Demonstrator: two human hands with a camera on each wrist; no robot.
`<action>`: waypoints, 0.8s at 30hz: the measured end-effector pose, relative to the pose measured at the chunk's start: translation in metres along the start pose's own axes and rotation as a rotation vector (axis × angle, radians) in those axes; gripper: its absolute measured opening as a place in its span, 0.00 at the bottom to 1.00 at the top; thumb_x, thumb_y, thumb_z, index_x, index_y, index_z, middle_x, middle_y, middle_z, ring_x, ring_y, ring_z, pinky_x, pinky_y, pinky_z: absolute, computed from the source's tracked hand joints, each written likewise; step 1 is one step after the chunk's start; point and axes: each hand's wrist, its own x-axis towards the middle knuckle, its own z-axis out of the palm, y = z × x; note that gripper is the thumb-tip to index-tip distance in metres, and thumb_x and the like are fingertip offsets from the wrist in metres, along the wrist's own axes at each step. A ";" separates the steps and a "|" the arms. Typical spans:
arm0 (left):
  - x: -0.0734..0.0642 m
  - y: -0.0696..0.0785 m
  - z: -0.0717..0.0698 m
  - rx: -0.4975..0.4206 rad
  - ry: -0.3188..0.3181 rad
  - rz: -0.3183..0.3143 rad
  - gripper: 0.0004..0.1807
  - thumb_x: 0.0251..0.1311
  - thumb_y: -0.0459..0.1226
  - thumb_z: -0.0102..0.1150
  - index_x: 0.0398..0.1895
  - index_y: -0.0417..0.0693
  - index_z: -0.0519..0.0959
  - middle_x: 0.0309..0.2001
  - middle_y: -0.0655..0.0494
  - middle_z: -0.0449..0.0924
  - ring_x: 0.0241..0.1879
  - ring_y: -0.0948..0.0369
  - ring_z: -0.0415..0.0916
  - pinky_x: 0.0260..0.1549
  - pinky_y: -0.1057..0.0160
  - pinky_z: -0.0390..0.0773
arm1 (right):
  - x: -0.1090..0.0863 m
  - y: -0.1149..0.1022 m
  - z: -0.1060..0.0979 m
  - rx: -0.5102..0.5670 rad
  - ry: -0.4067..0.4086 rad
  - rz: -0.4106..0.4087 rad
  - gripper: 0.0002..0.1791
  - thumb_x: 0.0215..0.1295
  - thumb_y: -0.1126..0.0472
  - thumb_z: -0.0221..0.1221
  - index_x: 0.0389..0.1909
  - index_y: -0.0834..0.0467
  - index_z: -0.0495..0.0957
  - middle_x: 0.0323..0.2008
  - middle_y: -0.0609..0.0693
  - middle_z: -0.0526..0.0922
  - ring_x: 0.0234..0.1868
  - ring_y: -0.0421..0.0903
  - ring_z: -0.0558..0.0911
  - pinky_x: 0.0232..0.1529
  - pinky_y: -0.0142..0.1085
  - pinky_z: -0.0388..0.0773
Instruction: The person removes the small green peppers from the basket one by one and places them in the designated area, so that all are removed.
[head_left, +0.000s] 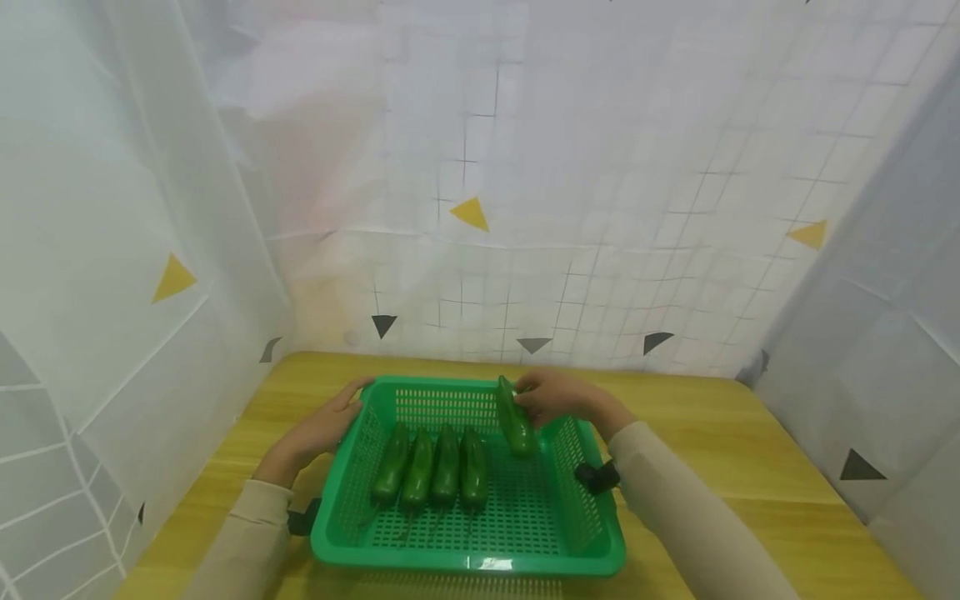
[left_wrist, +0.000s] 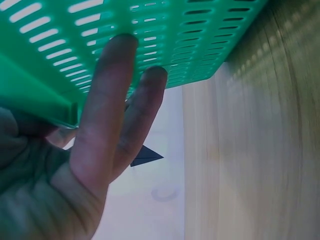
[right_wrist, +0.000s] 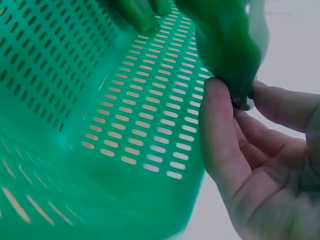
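A green pepper is pinched near one end by my right hand, above the back right part of a green plastic basket. In the right wrist view, thumb and fingers meet at the narrow end of that pepper; its other end runs out of the frame. Several more green peppers lie side by side in the basket's left half. My left hand rests at the basket's back left corner. The left wrist view has two fairly straight fingers against the slotted outer wall.
The basket stands on a yellowish wooden table. White sheeting with grid lines and yellow and dark triangles hangs behind and on both sides. A dark wrist-worn device sits close to the basket's right rim.
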 end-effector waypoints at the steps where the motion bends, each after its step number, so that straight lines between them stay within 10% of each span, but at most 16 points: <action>1: 0.000 0.000 0.000 0.002 0.001 0.001 0.27 0.83 0.45 0.36 0.80 0.55 0.49 0.39 0.42 0.72 0.26 0.56 0.74 0.32 0.52 0.81 | -0.001 0.000 -0.002 0.003 -0.001 -0.001 0.19 0.76 0.63 0.55 0.61 0.70 0.74 0.42 0.57 0.83 0.40 0.50 0.85 0.45 0.47 0.84; 24: -0.001 -0.007 -0.004 -0.027 -0.017 0.011 0.27 0.84 0.42 0.33 0.81 0.54 0.48 0.42 0.39 0.76 0.31 0.54 0.78 0.32 0.49 0.83 | -0.032 0.015 -0.040 0.075 0.059 -0.021 0.20 0.79 0.63 0.50 0.63 0.70 0.74 0.49 0.59 0.83 0.47 0.53 0.86 0.50 0.46 0.82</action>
